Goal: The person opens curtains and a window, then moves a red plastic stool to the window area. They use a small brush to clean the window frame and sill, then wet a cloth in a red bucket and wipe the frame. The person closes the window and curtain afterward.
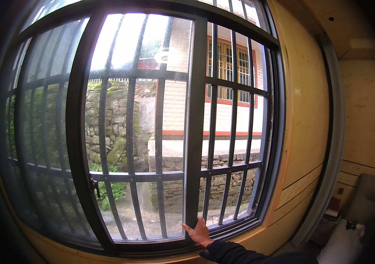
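Observation:
My right hand (200, 233) reaches in from the lower right in a dark sleeve (240, 252). It grips the dark upright edge (194, 138) of a sliding window sash near its bottom corner, the thumb on the glass side. The sash glass (174, 158) lies left of that edge. To the right, the window opening (240, 145) has no glass over it, only dark metal security bars (230, 132) outside. A latch handle (94, 185) sits on the sash's left stile. My left hand is out of view.
A mesh insect screen (42, 132) covers the left part. Below the opening runs the window track (237, 231). Yellow wood panelling (306, 115) lines the wall at right, with a grey upholstered seat (367, 194) beyond it. Outside stand a stone wall (111, 122) and a brick building (174, 112).

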{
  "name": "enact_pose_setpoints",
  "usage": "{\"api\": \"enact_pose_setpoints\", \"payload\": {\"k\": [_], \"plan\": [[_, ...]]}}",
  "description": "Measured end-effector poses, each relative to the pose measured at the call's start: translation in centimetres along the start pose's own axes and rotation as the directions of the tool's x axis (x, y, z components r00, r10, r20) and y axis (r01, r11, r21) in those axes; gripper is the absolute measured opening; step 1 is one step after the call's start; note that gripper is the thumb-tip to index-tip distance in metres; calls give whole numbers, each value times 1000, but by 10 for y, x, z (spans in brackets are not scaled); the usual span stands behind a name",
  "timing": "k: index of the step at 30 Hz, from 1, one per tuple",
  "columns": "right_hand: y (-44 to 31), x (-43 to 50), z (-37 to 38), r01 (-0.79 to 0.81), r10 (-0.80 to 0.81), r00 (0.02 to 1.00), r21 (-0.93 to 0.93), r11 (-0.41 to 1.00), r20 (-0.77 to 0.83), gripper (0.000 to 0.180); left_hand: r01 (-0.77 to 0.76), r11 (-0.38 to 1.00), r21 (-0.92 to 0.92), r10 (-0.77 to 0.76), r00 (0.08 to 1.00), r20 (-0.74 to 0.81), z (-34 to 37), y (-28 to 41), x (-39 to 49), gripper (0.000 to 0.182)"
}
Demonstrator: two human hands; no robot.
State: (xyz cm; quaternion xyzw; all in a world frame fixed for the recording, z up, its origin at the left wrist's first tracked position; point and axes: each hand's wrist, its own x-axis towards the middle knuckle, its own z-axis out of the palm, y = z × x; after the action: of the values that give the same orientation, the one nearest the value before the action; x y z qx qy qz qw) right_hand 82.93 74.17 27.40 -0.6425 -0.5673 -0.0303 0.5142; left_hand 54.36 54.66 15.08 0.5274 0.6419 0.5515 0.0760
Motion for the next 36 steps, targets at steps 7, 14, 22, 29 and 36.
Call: {"api": "enact_pose_setpoints", "payload": {"k": [7, 14, 22, 29, 36], "plan": [[20, 1, -11, 0, 7, 994, 60, 998, -111, 72, 25, 1000, 0, -25, 997, -67, -13, -13, -1, 36], [53, 10, -37, -21, 18, 978, -12, 1000, -209, 66, 8, 999, 49, -3, 995, -103, -15, -20, 1, 35], [103, 23, -68, -43, -1, 939, -120, 992, -344, 67, 21, 1000, 0, -21, 999, -27, -6, -16, 7, 37], [152, 38, -89, -45, -22, 889, -136, 990, -458, 71, -9, 1000, 3, 9, 1000, -3, -3, 2, 10, 34], [177, 47, -117, -136, 83, 911, -105, 985, -404, 73, -6, 1000, 30, 4, 996, 94, 10, 28, 9, 34]]}}
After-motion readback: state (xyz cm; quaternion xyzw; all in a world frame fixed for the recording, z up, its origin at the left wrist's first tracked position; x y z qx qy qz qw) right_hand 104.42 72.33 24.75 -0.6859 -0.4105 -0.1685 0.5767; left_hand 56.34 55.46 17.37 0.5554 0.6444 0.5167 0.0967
